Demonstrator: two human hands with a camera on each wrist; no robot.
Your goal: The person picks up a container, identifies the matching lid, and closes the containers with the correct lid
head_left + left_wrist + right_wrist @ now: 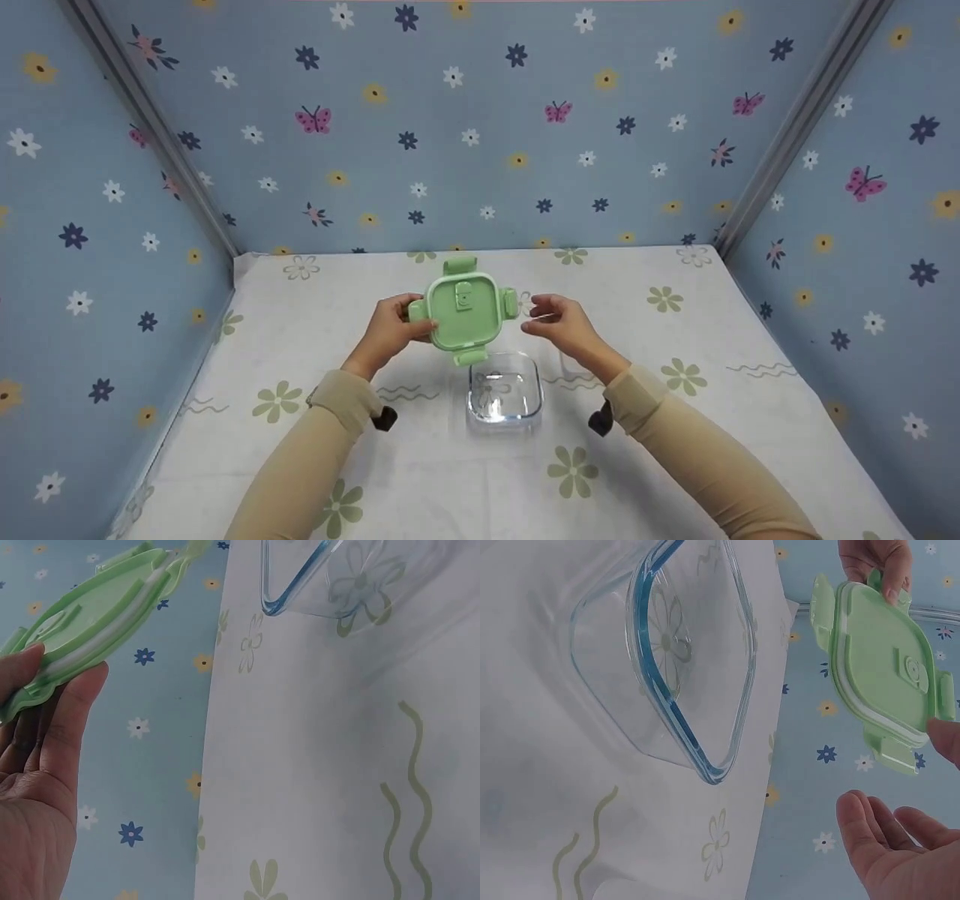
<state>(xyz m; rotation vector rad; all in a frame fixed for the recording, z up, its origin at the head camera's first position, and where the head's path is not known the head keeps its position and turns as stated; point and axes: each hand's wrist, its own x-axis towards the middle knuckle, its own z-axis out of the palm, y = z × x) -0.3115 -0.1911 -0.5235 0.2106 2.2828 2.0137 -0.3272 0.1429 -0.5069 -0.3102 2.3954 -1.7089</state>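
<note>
A green square lid [465, 311] with clip flaps on its sides is held up by my left hand [394, 326]. The thumb lies on the lid's face and the fingers are behind it, as the left wrist view shows. My right hand [566, 326] is just right of the lid, fingers loosely bent and thumb apart, with nothing in its grasp. In the right wrist view a small gap parts the right fingers [877, 829] from the lid [889, 664]. Below the lid, a clear glass container [505, 394] stands uncovered on the cloth.
A white cloth [420, 465] with green flowers and wavy lines covers the table. Blue flowered panels [480, 135] rise at the back and both sides, joined by grey corner posts [795, 127]. Something faint and clear [619, 889] shows at the bottom edge of the right wrist view.
</note>
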